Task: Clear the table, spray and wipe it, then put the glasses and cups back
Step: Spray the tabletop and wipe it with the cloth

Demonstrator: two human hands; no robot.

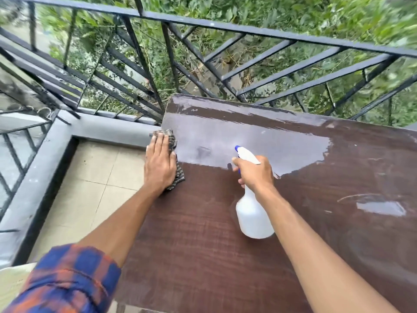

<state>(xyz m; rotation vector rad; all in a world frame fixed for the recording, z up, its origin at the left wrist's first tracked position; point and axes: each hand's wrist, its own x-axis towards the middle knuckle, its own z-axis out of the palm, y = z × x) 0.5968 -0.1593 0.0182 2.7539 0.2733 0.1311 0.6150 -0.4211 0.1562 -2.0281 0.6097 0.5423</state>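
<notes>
The dark brown table (225, 245) fills the lower right, its veneer peeled to grey patches toward the far side. My left hand (159, 163) lies flat, fingers straight, pressing a dark checked cloth (179, 175) onto the table's left edge. My right hand (255, 172) grips the neck of a white spray bottle (252, 215) with a blue nozzle tip. The bottle hangs tilted just above the table's middle, its nozzle pointing toward the far left. No glasses or cups are in view.
A black metal railing (203, 64) runs along the far side and the left, with green plants beyond it. A grey concrete curb (112, 129) borders the beige tiled floor (90, 188) to the left of the table.
</notes>
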